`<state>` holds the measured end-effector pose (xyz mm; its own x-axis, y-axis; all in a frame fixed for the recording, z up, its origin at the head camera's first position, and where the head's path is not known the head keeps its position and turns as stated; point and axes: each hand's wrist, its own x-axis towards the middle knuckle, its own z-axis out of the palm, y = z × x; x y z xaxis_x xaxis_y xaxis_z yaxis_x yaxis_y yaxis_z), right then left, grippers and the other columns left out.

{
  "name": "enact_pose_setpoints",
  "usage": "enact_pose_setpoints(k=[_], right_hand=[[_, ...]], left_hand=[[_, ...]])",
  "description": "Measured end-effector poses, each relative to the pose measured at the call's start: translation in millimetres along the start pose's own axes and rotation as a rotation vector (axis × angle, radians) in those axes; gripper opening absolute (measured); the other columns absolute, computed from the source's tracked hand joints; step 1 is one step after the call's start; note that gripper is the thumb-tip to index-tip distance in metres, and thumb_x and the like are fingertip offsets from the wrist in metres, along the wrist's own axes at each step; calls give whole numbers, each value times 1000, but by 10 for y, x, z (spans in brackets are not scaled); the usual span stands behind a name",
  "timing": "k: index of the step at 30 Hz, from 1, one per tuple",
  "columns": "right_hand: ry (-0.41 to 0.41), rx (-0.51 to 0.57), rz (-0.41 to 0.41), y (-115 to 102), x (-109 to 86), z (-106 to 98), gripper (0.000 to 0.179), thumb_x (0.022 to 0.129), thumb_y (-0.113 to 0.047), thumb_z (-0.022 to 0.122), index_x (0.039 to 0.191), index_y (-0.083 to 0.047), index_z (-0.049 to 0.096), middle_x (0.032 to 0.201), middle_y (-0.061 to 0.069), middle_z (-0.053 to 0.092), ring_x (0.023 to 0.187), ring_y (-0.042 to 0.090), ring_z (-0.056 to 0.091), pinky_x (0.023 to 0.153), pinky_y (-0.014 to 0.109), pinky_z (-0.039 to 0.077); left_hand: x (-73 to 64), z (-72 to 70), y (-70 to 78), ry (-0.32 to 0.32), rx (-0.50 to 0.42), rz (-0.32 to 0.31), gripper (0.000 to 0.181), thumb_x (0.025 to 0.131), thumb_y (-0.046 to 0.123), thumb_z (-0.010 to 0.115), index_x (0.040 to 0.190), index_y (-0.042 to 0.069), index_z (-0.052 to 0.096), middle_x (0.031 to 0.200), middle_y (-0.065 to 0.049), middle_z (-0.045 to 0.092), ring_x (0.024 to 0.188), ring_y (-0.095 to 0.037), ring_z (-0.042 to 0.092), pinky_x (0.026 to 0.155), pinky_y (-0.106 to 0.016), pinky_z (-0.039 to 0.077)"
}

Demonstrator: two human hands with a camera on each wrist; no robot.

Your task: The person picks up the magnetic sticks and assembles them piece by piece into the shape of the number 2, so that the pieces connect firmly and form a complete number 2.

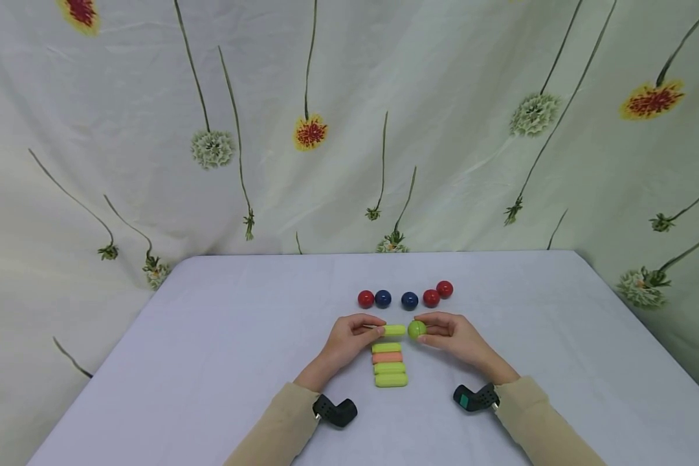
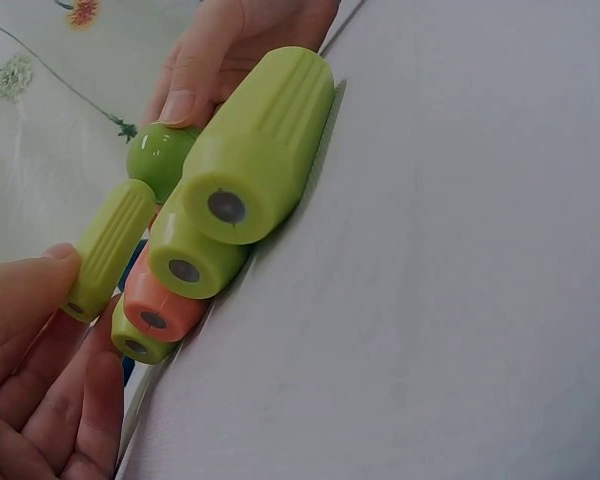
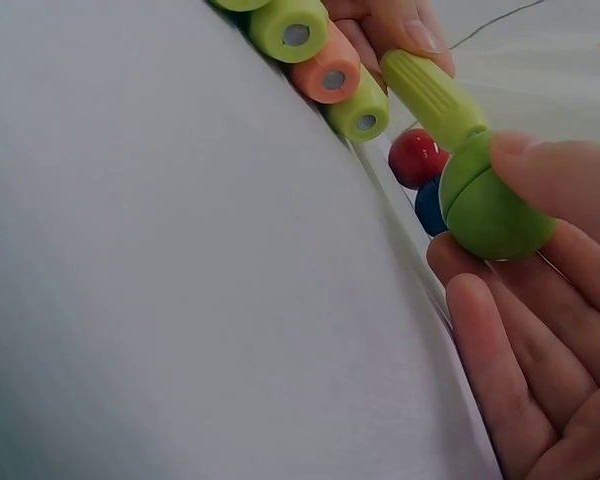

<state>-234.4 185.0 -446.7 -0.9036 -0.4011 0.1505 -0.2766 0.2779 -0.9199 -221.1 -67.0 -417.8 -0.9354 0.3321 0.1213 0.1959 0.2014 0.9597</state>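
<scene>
Between thumb and fingers my left hand pinches one end of a yellow-green ribbed rod, its end showing a round grey spot. My right hand pinches a green ball with a seam around it. In the right wrist view the rod's far end meets the ball; whether they are joined I cannot tell. Just below the hands, a column of rods lies side by side: several yellow-green ones and one orange rod.
Behind the hands, a red ball and a blue ball sit together. To their right are another blue ball and two red balls. All rest on a white-covered table before a flowered curtain.
</scene>
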Motion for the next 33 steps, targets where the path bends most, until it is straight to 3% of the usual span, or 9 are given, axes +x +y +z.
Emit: enact_pose_setpoints(k=[16, 24, 30, 33], right_hand=[[-8, 6, 3, -33, -14, 26, 43, 86, -14, 69, 123, 2, 57, 117, 17, 61, 101, 25, 62, 83, 23, 49], [14, -31, -14, -9, -1, 24, 42, 86, -15, 69, 122, 2, 59, 116, 16, 61, 102, 26, 61, 83, 21, 48], [29, -29, -14, -17, -3, 35, 43, 86, -16, 69, 123, 3, 57, 117, 16, 61, 103, 27, 60, 84, 21, 48], [35, -33, -11, -131, -32, 46, 42, 86, -11, 68, 123, 5, 57, 117, 18, 60, 103, 29, 60, 84, 23, 49]], left_hand=[[-14, 6, 11, -9, 5, 8, 19, 89, 8, 63, 104, -3, 67, 98, -14, 68, 86, -22, 65, 73, -22, 50], [-5, -6, -11, -18, 3, 17, 20, 89, 7, 64, 106, -3, 66, 101, -15, 68, 86, -16, 65, 75, -22, 50], [-11, -11, -14, -26, -3, 19, 23, 87, 3, 65, 108, -5, 65, 103, -19, 67, 91, -22, 66, 78, -26, 51], [-16, -9, -10, -25, 0, 21, 24, 86, 3, 65, 109, -5, 64, 103, -20, 67, 93, -25, 66, 80, -29, 51]])
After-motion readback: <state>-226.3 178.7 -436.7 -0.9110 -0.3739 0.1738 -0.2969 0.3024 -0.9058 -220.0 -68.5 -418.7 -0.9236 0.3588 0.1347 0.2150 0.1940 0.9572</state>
